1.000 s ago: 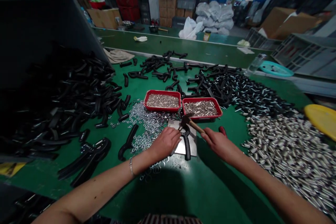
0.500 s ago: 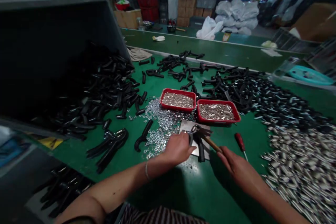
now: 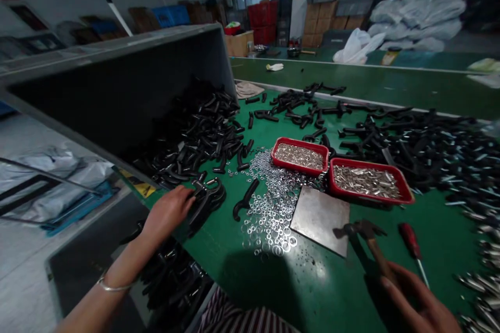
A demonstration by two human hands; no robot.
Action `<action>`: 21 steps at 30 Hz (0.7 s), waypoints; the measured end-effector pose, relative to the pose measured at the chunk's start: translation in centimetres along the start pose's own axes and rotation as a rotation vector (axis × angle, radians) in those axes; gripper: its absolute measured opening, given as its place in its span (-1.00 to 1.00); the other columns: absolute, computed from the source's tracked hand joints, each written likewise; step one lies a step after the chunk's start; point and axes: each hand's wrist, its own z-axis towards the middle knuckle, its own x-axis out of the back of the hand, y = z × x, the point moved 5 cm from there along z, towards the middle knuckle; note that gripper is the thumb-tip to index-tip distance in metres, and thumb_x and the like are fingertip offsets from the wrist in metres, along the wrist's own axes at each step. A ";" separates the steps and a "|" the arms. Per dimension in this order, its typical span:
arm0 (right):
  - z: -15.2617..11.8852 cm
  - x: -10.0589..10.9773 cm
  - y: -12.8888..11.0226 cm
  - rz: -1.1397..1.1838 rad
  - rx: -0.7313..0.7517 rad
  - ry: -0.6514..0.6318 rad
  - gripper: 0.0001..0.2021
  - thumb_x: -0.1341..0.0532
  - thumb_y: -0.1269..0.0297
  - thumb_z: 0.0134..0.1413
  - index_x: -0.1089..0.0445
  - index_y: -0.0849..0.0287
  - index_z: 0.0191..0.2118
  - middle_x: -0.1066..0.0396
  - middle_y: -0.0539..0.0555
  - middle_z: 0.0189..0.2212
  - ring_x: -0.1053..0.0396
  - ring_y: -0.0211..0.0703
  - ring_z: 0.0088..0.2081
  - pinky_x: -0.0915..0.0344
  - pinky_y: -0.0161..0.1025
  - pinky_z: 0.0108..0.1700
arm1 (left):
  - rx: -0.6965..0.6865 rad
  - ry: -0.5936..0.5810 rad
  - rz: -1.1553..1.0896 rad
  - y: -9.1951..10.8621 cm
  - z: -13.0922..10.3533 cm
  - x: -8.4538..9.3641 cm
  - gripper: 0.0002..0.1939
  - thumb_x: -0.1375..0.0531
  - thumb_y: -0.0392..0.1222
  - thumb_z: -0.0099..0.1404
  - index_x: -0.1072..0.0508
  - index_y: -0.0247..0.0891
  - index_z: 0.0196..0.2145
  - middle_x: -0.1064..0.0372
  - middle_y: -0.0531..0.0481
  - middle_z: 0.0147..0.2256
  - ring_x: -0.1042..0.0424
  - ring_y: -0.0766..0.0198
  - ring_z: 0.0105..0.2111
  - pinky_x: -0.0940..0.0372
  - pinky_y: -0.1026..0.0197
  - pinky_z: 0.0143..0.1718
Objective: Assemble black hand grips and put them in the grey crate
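Recording from the left, we log a large grey plastic crate (image 3: 221,57) on its side, with glossy black curved pieces (image 3: 211,135) heaped from its mouth onto the smooth green worktop (image 3: 226,239). Our left hand (image 3: 166,213) is at the worktop's near edge, fingers curled against a small cluster of black forked handles with bright metal parts (image 3: 211,195). Whether those fingers grasp a handle or only touch it, we cannot tell. Judgement: the step in hand is this handling at the edge, either a set-down or a pick-up; one view does not settle which. A set-down would call for loosening the fingers without disturbing the cluster; a pick-up, for a firm hold on one handle alone.

Next along, a single black hooked piece (image 3: 246,200) lies apart, beside a scatter of shiny silver rings (image 3: 273,203). A red plastic tray of fine metal bits (image 3: 300,167) stands behind the flat square grey metal plate (image 3: 320,218); a second red tray of short metal pins (image 3: 367,196) stands to its right.

Our right hand (image 3: 424,302) grasps the wooden shaft of a dark-headed claw hammer (image 3: 377,255), its head near the plate's right edge. We judge it in waiting: striking would first call for a piece on the plate. Beyond lies a red-handled screwdriver (image 3: 410,242).
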 end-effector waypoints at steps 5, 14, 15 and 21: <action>2.8 -1.9 -0.7 -0.196 0.318 0.016 -0.48 -0.14 -0.13 0.14 -0.45 0.15 0.03 -0.47 0.25 -0.10 -0.41 0.19 -0.07 -0.32 0.11 0.04 | -0.011 0.081 0.001 -0.5 0.7 0.3 -0.58 0.01 -0.05 0.46 -0.39 -0.28 0.13 -0.41 -0.18 -0.07 -0.44 0.05 -0.08 -0.32 0.10 -0.03; -0.8 0.4 -4.6 -0.245 0.441 0.144 -0.74 -0.07 0.17 0.33 -0.39 0.07 0.03 -0.39 0.19 -0.04 -0.33 0.06 0.01 -0.27 0.04 0.09 | -0.500 0.004 0.173 7.8 16.9 -3.5 -0.58 -0.04 -0.43 0.28 -0.52 -0.18 -0.01 -0.39 -0.18 -0.07 -0.35 0.02 -0.06 -0.24 0.08 -0.02; -1.1 0.8 -4.3 -0.251 0.419 0.143 -0.75 -0.07 0.20 0.34 -0.40 0.06 0.02 -0.39 0.18 -0.04 -0.32 0.04 0.00 -0.28 0.02 0.09 | -0.534 -0.007 0.199 8.0 18.4 -4.6 -0.62 -0.05 -0.44 0.27 -0.53 -0.21 -0.06 -0.39 -0.18 -0.07 -0.34 0.02 -0.05 -0.22 0.07 -0.01; 1.9 8.0 2.7 -0.414 0.213 0.290 -0.74 -0.05 0.31 0.28 -0.42 0.16 -0.03 -0.42 0.22 -0.13 -0.34 0.05 -0.04 -0.26 0.00 0.05 | -0.349 0.010 -0.153 7.8 22.3 -4.4 -0.73 -0.06 -0.03 0.37 -0.43 -0.25 -0.17 -0.44 0.12 -0.21 -0.38 0.17 -0.10 -0.24 0.13 -0.01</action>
